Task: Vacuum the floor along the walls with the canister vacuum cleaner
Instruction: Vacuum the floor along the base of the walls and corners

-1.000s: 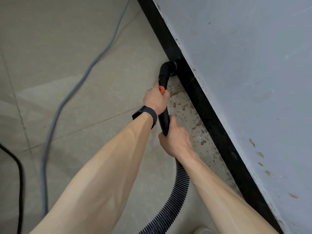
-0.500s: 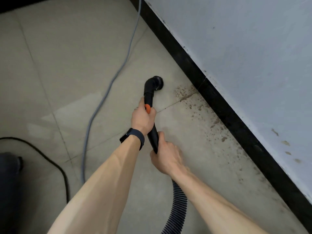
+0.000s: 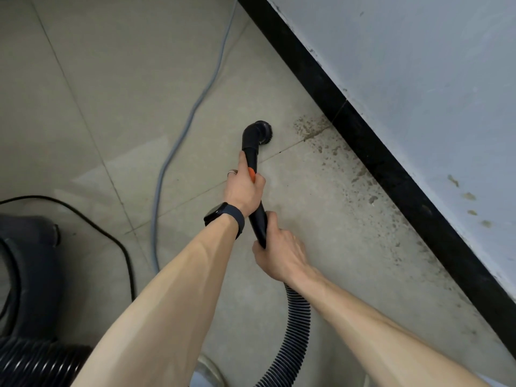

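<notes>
A black vacuum wand (image 3: 258, 219) with an orange button runs up to a round brush nozzle (image 3: 261, 131) that sits on the beige tiled floor (image 3: 111, 79), a short way out from the black skirting (image 3: 363, 141). My left hand (image 3: 245, 187), with a dark watch on the wrist, grips the wand near the orange button. Lower down, my right hand (image 3: 279, 252) grips the wand's end where the ribbed hose (image 3: 296, 331) joins. The canister body (image 3: 25, 275) shows dark at the lower left.
Brown specks and stains (image 3: 349, 174) lie along the floor beside the skirting and grey wall (image 3: 418, 79). A grey cable (image 3: 178, 141) trails across the tiles to the left of the nozzle. A black cord (image 3: 111, 241) curves near the canister.
The nozzle has drawn back from the skirting onto the open tile, and both hands moved with it. The view pulled back, bringing the canister into sight at the lower left.
</notes>
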A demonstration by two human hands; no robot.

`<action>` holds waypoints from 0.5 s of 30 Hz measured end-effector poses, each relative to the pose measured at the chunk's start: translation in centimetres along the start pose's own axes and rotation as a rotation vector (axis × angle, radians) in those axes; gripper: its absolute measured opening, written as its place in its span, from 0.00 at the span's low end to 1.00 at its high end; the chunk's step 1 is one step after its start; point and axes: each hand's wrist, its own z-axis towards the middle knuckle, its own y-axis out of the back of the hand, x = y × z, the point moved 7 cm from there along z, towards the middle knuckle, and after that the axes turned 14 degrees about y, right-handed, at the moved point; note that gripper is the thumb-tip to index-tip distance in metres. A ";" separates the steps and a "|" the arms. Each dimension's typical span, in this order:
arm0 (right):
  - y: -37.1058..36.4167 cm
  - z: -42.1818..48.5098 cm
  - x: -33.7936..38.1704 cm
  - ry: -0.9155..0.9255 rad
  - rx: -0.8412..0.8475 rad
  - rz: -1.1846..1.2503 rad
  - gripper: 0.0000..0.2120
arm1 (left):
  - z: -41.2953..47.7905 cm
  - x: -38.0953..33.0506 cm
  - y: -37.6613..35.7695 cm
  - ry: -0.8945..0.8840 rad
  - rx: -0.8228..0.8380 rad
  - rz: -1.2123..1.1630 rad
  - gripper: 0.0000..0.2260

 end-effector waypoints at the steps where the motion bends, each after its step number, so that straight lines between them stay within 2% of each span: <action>1: -0.1 -0.1 0.0 0.010 -0.005 -0.006 0.21 | 0.0 0.0 0.0 0.006 0.004 0.006 0.29; 6: 0.6 -0.4 -0.7 0.004 -0.011 -0.048 0.22 | -0.2 -0.6 -0.6 -0.021 0.001 -0.006 0.29; 11: 1.6 -0.9 -1.5 0.015 -0.078 -0.031 0.39 | -0.4 -1.9 -2.1 -0.035 0.018 0.009 0.29; 15: 2.1 -0.8 -2.2 0.016 -0.100 -0.035 0.42 | 0.1 -2.6 -3.1 -0.045 0.022 0.021 0.29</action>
